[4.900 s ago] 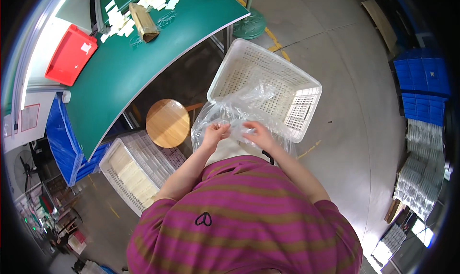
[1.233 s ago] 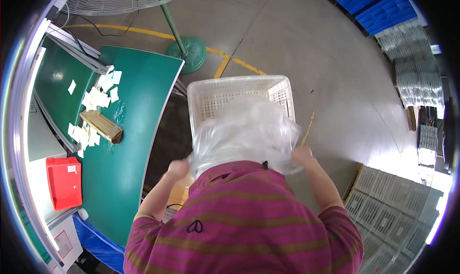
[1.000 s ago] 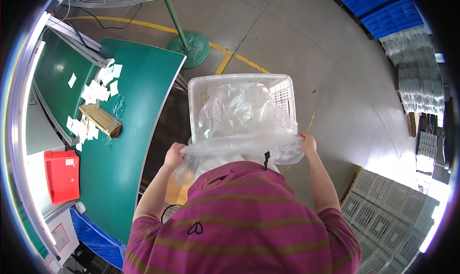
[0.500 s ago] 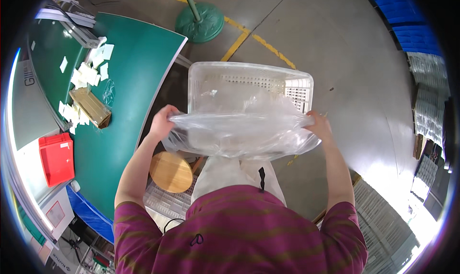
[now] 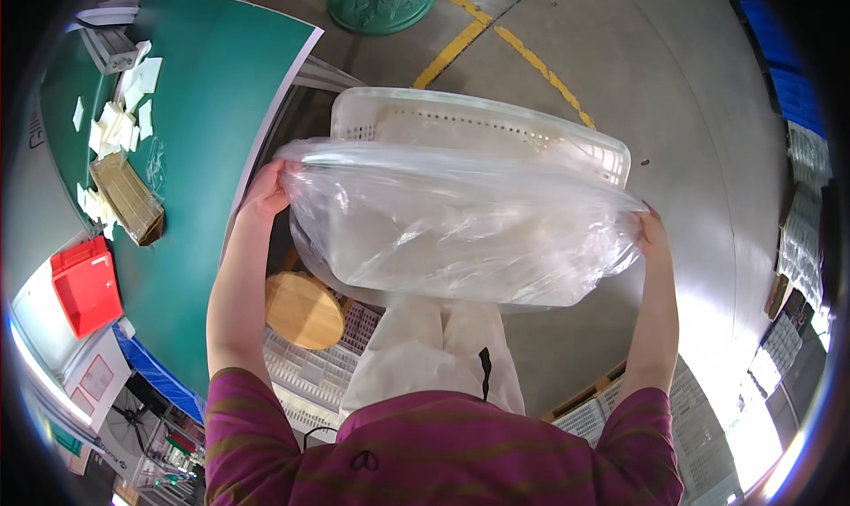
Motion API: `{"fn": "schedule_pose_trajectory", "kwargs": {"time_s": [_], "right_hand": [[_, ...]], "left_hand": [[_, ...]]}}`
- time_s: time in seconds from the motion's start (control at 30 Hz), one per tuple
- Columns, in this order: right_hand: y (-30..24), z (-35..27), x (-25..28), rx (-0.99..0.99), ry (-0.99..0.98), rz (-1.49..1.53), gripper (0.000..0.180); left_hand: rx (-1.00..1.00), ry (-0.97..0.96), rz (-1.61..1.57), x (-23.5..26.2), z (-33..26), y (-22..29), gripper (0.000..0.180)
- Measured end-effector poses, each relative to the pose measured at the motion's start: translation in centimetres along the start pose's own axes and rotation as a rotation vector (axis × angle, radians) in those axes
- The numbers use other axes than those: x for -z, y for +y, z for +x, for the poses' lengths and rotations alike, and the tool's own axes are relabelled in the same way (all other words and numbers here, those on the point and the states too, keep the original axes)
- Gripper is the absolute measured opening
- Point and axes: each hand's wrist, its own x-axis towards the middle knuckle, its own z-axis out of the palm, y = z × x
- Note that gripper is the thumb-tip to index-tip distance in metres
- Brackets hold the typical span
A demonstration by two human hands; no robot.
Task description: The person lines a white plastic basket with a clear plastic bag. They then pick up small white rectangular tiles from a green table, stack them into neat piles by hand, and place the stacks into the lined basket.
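Observation:
A clear plastic bag (image 5: 460, 223) is stretched wide between my two hands over the near part of a white plastic basket (image 5: 482, 108) with holes in its walls. My left hand (image 5: 268, 185) grips the bag's edge at its left end, beside the green table. At the opposite end my right hand (image 5: 651, 230) pinches the film, out past the basket's right side. The far rim of the basket shows beyond the bag. Its near part is seen only through the film.
Left of me, a green-topped table (image 5: 212, 90) carries an open cardboard box (image 5: 128, 196), white pieces (image 5: 115, 127) and a red bin (image 5: 87, 286). A round wooden stool (image 5: 305, 309) stands by my left leg. Ahead is a green round base (image 5: 381, 1). Stacked goods (image 5: 806, 214) line the right.
Both hands have moved forward and farther apart, drawing the bag over more of the basket. The basket appears slightly turned, and my view has shifted.

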Motion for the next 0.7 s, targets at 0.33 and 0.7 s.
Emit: {"fn": "schedule_pose_trajectory", "kwargs": {"time_s": [0.33,0.7], "right_hand": [[-3.0,6.5,-1.6,0.301,0.251,-0.217,0.027],[-3.9,17.4,-0.5,0.116,0.147,-0.723,0.04]], "left_hand": [[-0.349,0.352,0.253,-0.3,8.5,0.8,0.027],[-0.241,0.118,0.172,3.6,21.4,0.7,0.031]]}}
